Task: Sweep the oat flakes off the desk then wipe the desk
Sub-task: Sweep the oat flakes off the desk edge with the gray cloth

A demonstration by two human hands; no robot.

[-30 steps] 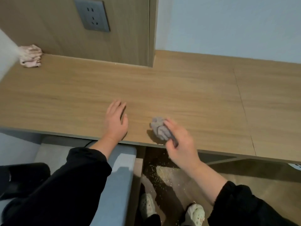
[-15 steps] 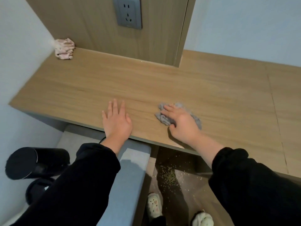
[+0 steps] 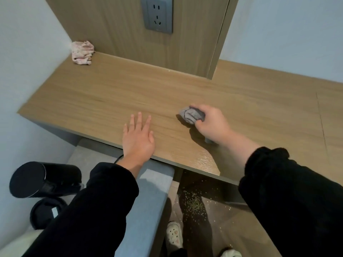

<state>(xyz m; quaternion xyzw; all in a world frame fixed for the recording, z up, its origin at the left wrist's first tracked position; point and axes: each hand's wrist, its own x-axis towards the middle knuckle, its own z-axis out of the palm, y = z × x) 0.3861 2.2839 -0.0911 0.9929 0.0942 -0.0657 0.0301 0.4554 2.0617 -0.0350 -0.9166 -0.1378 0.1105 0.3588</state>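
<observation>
One desk [image 3: 92, 93] of light wood-grain laminate fills the middle of the view. It is flat and smooth, with a straight front edge and a thin seam line toward its right end. Behind it stands an upright panel [image 3: 115, 34] of the same laminate, with pale painted walls on either side. The floor [image 3: 241, 229] under the desk is brown and wood-patterned.

A grey upholstered seat [image 3: 152, 186] with a rounded, matte fabric edge sits below the front edge at left, and a black-sleeved forearm crosses it. A black cylindrical container [image 3: 44, 179] lies on its side at lower left, with a round black item just below it — what that item is cannot be told.

The left hand [image 3: 138, 138] lies palm down on the desk near the front edge, fingers straight and slightly spread, holding nothing. The right hand [image 3: 213, 125] is to its right and apart from it. Its fingers are curled round a grey cloth [image 3: 192, 115], which is bunched into a creased wad and pressed against the desk surface.

A grey rectangular socket [image 3: 157, 14] is set flush in the panel. A pink cloth [image 3: 82, 52], crumpled and speckled, sits in the far left corner of the desk against panel and wall. Two pale perforated shoes [image 3: 174, 234] show at the bottom.

The oat flakes [image 3: 194, 204] — small pale flecks — lie scattered on the floor beneath the front edge, between the seat and the right sleeve.
</observation>
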